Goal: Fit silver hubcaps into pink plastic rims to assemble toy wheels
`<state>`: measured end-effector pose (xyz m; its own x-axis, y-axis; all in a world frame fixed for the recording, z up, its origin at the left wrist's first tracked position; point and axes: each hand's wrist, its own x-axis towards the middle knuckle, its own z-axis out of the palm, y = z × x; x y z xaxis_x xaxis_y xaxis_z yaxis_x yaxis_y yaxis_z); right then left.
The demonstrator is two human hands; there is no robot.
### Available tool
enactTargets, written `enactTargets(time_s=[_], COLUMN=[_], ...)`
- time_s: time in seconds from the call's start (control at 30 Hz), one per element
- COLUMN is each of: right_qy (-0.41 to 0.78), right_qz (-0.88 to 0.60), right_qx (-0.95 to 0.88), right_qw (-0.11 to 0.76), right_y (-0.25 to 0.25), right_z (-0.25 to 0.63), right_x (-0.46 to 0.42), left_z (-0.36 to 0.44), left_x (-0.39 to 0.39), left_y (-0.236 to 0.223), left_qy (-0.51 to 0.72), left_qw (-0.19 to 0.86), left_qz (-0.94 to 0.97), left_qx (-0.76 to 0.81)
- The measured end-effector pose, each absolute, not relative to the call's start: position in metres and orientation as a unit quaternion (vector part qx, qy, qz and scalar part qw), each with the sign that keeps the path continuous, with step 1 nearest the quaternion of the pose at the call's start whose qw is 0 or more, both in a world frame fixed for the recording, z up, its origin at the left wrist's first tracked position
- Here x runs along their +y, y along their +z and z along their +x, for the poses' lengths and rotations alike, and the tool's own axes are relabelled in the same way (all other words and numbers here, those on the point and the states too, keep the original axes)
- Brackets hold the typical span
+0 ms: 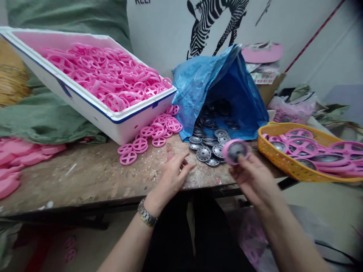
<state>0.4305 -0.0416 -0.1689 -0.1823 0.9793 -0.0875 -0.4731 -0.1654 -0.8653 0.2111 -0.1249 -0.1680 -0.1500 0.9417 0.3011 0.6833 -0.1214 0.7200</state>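
Right hand (249, 173): clamped on 1 wheel (234, 149), a pink rim (226, 152) around a grey disc, between loose discs (203, 154) and basket (272, 160).
Left hand (174, 175): fingers apart, nothing visible in them, over the bench (93, 170).
Wheel: blurred; step seems to be the end of joining 2 parts.
Basket: holds similar wheels (303, 146); next move probably calls for carrying right, then release.

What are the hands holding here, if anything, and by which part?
The right hand holds a pink-rimmed dark disc by its lower edge, at picture right. The left hand holds nothing visible.
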Motion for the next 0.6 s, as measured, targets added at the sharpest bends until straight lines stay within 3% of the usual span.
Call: enactTargets(time_s=[0.13, 0.23, 0.43, 0.5, 0.6], right_qy=[0.569, 0.538, 0.586, 0.52, 0.304], right_qz=[-0.329, -0.303, -0.352, -0.386, -0.385], right_qx=[-0.286, -0.31, -0.36, -0.499, -0.726], right_qw=[0.698, 0.723, 0.635, 0.576, 0.482], right_y=[-0.14, -0.133, -0.166, -0.176, -0.183], right_z=[0.486, 0.502, 0.449, 0.431, 0.413], right_x=[0.004, 0.011, -0.025, -0.033, -0.034], left_z=[0.174, 0.151, 0.125, 0.123, 0.127], left_x=[-0.105, -0.091, -0.077, -0.077, -0.081], left_y=[-0.165, -0.166, -0.171, -0.173, -0.174], left_qy=[0.233, 0.101, 0.048, 0.043, 0.046], left_qw=[-0.016, -0.074, -0.074, -0.071, -0.062], left_qz=[0.629, 0.59, 0.578, 0.592, 0.623], left_qx=[0.741, 0.798, 0.812, 0.802, 0.778])
